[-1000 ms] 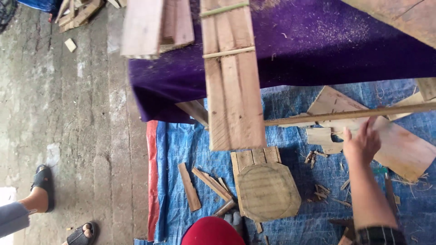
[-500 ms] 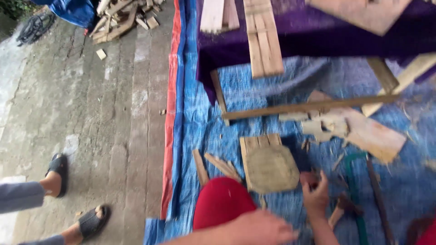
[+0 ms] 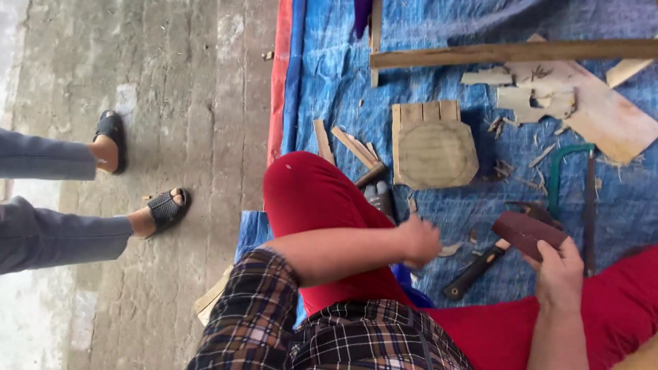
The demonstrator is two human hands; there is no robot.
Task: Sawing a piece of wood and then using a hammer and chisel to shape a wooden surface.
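A: Change since a second ago: right hand (image 3: 558,270), then reaching toward the wood offcuts, now clamps one dark red-brown block (image 3: 528,231), apparently a sanding block, above the lap.

B: Left hand (image 3: 418,240)?

A: Loosely curled, empty (blurred), beside the red-trousered knee (image 3: 308,199).

B: Count on the blue tarp (image 3: 439,205)?

A: One slatted wooden panel (image 3: 433,145), one green-framed saw (image 3: 569,178), one black-handled tool (image 3: 474,269), one long batten (image 3: 514,53).

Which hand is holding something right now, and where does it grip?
The right hand grips a dark reddish-brown block by its near end; the left hand appears empty.
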